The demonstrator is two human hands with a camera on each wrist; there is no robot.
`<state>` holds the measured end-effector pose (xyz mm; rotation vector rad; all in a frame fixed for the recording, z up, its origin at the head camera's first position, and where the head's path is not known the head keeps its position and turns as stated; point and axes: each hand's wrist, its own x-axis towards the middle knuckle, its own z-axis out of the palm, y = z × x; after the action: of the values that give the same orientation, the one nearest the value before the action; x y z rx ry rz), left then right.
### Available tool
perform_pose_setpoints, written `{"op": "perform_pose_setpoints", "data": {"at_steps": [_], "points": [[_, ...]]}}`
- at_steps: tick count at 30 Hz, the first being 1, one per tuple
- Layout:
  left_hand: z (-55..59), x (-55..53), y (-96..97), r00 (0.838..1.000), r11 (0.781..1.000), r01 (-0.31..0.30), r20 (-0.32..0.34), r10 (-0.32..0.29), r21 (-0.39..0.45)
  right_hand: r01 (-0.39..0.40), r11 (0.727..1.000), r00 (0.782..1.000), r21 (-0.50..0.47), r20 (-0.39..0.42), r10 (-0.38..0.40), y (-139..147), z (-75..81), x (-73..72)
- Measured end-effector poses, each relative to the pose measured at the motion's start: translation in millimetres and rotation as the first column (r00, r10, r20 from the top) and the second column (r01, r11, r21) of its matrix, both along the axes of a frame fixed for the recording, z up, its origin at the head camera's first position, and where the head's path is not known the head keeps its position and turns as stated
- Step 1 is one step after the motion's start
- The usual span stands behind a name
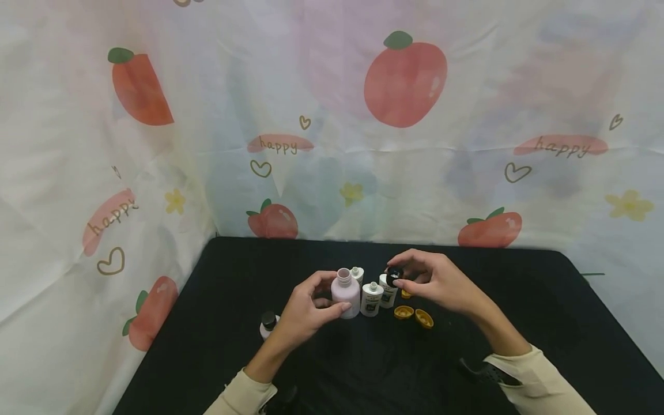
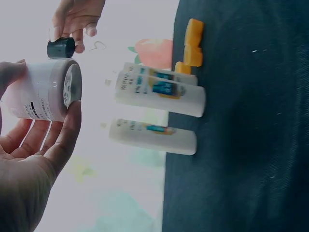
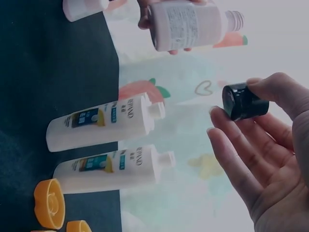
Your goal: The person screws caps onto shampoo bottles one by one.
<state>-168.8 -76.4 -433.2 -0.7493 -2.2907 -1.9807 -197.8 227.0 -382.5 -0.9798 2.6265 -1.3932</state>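
My left hand (image 1: 306, 308) grips a pale pink bottle (image 1: 345, 298) around its body, above the black table. The bottle's threaded neck is uncovered and points up. Between thumb and fingers, my right hand (image 1: 441, 280) pinches a black screw cap (image 3: 244, 101), held apart from the bottle and to its right. Three white bottles with printed labels stand just behind and beside the pink one: a front one (image 1: 370, 302), a right one (image 1: 388, 293) and a partly hidden back one (image 1: 357, 273). Their narrow spouts are bare.
Yellow caps (image 1: 403, 312) lie on the black table (image 1: 482, 276) to the right of the white bottles. Another pink bottle (image 1: 266, 330) with a black cap stands left, partly behind my left wrist. A printed fabric backdrop (image 1: 332, 184) hangs behind the table.
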Motion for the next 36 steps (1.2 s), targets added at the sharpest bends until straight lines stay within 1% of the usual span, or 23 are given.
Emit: {"op": "perform_pose_setpoints", "data": {"at_steps": [6,9,12,16,20,24,29,36], "points": [[13.4,-2.2,-6.5,0.999,1.000,-0.024,-0.030,0.024,-0.002,-0.004,1.000,0.999,-0.009,-0.043,0.004,-4,5.4,0.8],[19.2,-1.9,-8.0,0.999,1.000,-0.024,-0.034,0.024,0.006,-0.024,0.999,0.998,-0.023,-0.064,0.022,-6,7.6,0.0],[21.8,-1.2,-7.7,0.999,1.000,-0.022,-0.042,0.022,0.004,-0.059,0.998,0.993,-0.030,-0.108,0.055,-9,10.0,-1.0],[21.4,0.0,-4.6,0.998,1.000,-0.016,-0.053,0.016,0.002,-0.095,0.995,0.984,-0.031,-0.152,0.089,-14,14.9,-1.2],[20.7,1.8,-1.1,0.999,1.000,0.001,-0.051,-0.001,0.002,-0.099,0.995,0.984,-0.028,-0.153,0.094,-19,20.3,0.2],[22.2,3.7,0.3,0.998,0.999,0.006,-0.062,-0.009,-0.033,-0.124,0.991,0.981,-0.042,-0.154,0.117,-25,24.2,0.8],[25.2,4.9,0.8,0.996,0.996,0.008,-0.087,-0.016,-0.092,-0.182,0.981,0.969,-0.065,-0.184,0.167,-30,26.2,-1.5],[25.6,5.6,1.3,0.997,0.994,0.021,-0.071,-0.029,-0.103,-0.205,0.978,0.958,-0.049,-0.216,0.190,-35,29.7,-2.5]]}}
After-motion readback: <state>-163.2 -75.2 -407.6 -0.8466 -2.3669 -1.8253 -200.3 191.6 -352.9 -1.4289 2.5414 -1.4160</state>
